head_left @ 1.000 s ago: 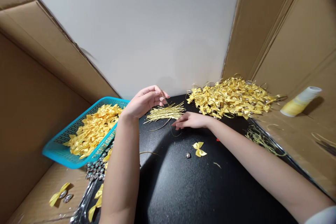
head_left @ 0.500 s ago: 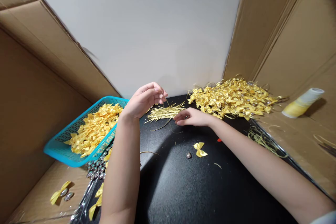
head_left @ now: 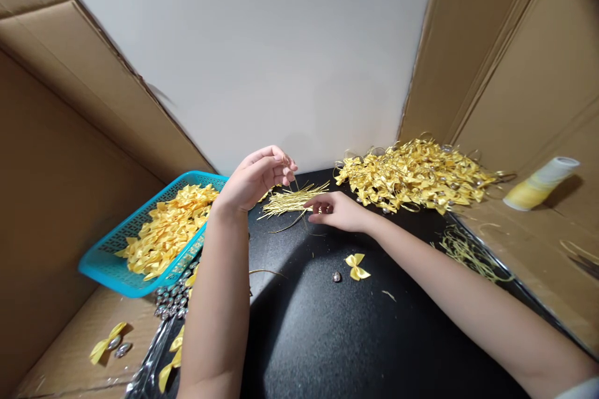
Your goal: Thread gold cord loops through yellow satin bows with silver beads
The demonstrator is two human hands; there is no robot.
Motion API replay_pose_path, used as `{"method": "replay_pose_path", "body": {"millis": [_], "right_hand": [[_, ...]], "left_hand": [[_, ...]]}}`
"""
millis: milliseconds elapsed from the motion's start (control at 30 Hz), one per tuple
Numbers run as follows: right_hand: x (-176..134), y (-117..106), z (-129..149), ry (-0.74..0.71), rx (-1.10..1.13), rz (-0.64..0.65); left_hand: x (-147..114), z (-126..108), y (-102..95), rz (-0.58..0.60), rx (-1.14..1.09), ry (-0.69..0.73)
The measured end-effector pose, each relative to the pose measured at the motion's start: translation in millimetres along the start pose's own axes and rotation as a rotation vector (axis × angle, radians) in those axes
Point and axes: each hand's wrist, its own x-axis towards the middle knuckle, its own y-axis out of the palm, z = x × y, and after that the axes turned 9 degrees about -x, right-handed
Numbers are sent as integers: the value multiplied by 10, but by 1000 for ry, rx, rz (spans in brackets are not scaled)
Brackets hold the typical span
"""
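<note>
My left hand [head_left: 262,176] is raised above the back of the black table, its fingers pinched on a thin gold cord [head_left: 296,184] that hangs down. Lower and to the right, my right hand [head_left: 336,211] hovers beside the hanging cord, thumb and forefinger curved and apart, with nothing visible between them. Beneath and behind both hands lies a bundle of cut gold cords [head_left: 289,200]. Nearer to me, a yellow ribbon bow [head_left: 357,267] rests on the table beside a small silver bead [head_left: 336,277].
At left stands a turquoise basket [head_left: 105,271] of yellow bows, with a heap of silver beads [head_left: 173,300] by it. A pile of finished-looking corded bows [head_left: 416,174] is at back right. Loose cord scraps [head_left: 468,252] and a white-yellow spool [head_left: 540,184] lie right, among cardboard walls [head_left: 528,56].
My right hand has shifted slightly left, its forefinger reaching further towards the cord bundle. The left hand has barely moved and keeps its pinch. A red spot by my right forearm is now covered.
</note>
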Motion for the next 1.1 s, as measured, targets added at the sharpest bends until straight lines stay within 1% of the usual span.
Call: {"method": "replay_pose_path", "body": {"millis": [200, 367, 467, 633, 933, 1100], "right_hand": [[-11, 66, 119, -78, 44, -108], [-8, 100, 155, -81, 42, -211], [-5, 107, 154, -93, -4, -237], [-5, 77, 144, -102, -43, -177], [3, 16, 86, -57, -86, -82], [-7, 16, 64, -55, -90, -4]], "left_hand": [[4, 8, -11, 8, 22, -11], [1, 10, 15, 35, 8, -22], [1, 9, 33, 51, 0, -29], [8, 16, 23, 53, -15, -15], [-10, -3, 22, 8, 0, -6], [-9, -8, 37, -23, -6, 9]]}}
